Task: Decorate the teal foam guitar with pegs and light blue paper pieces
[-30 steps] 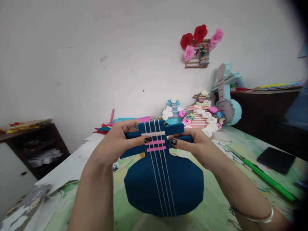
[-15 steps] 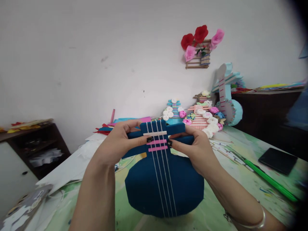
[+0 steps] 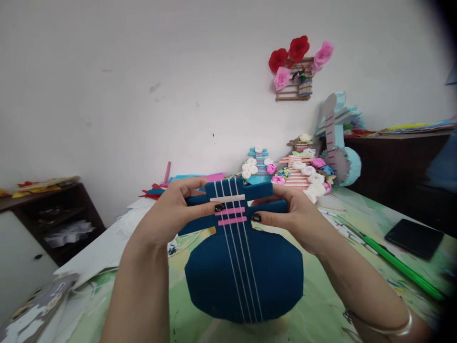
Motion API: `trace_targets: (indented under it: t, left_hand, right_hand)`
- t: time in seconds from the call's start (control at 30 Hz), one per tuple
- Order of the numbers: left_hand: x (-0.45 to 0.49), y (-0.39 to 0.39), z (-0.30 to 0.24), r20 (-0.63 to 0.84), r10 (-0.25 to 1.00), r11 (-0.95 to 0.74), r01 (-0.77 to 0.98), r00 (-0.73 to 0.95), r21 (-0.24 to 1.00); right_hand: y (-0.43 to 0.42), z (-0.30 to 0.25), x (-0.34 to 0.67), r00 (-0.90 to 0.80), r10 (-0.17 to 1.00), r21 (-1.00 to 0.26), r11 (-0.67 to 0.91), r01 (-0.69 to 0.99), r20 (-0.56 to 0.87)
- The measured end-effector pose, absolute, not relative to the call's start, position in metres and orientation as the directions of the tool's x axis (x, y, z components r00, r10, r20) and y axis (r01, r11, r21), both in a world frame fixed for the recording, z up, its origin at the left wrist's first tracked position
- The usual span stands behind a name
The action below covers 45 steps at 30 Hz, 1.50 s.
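Note:
I hold a dark blue craft guitar (image 3: 243,271) upright in front of me, its round body low over the green table (image 3: 321,309). White strings run up its neck past two pink bars and one white bar. My left hand (image 3: 171,212) grips the left side of the neck's top, thumb pressed beside the pink bars. My right hand (image 3: 296,216) grips the right side, its thumb tip just below the lower pink bar. Both thumbs have dark nail polish. A silver bangle sits on my right wrist.
Behind the guitar stand stick-and-flower craft models (image 3: 296,171) and a light blue guitar model (image 3: 339,147). A black phone (image 3: 414,236) and a green stick (image 3: 400,269) lie at right. Paper flowers (image 3: 298,59) hang on the wall. A dark shelf (image 3: 46,214) stands at left, white paper sheets beside it.
My right thumb has slid slightly down the neck's right edge. The guitar and my left hand have stayed almost still.

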<state>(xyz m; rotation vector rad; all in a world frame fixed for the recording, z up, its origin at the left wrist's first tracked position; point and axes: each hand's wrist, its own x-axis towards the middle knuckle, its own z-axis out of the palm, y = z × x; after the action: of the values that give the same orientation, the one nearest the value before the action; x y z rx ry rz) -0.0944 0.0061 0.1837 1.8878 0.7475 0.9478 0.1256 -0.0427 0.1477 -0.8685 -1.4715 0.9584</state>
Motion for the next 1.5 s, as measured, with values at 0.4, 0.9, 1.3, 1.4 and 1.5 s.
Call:
trace_targets:
  t: [0.4,0.9,1.3,1.4,1.5]
  left_hand:
    - [-0.093,0.005,0.184,0.335,0.804,-0.464,0.168,0.491,0.87]
    - [-0.1,0.023,0.177,0.32,0.779,-0.42,0.07,0.539,0.905]
    - [-0.088,0.033,0.168,0.253,0.775,-0.342,0.047,0.579,0.939]
    - [-0.085,0.031,0.168,0.256,0.771,-0.334,0.029,0.583,0.942]
    - [-0.083,0.03,0.168,0.265,0.779,-0.338,0.025,0.569,0.941]
  right_hand:
    - [-0.044,0.145,0.122,-0.066,0.896,-0.887,0.443,0.131,0.438]
    - [-0.034,0.142,0.129,-0.015,0.905,-0.902,0.425,0.073,0.425]
    - [-0.024,0.141,0.143,-0.077,0.932,-0.935,0.352,-0.032,0.353]
    - [-0.025,0.141,0.146,-0.102,0.937,-0.942,0.334,-0.033,0.335]
    - [-0.024,0.141,0.148,-0.105,0.944,-0.95,0.312,-0.018,0.312]
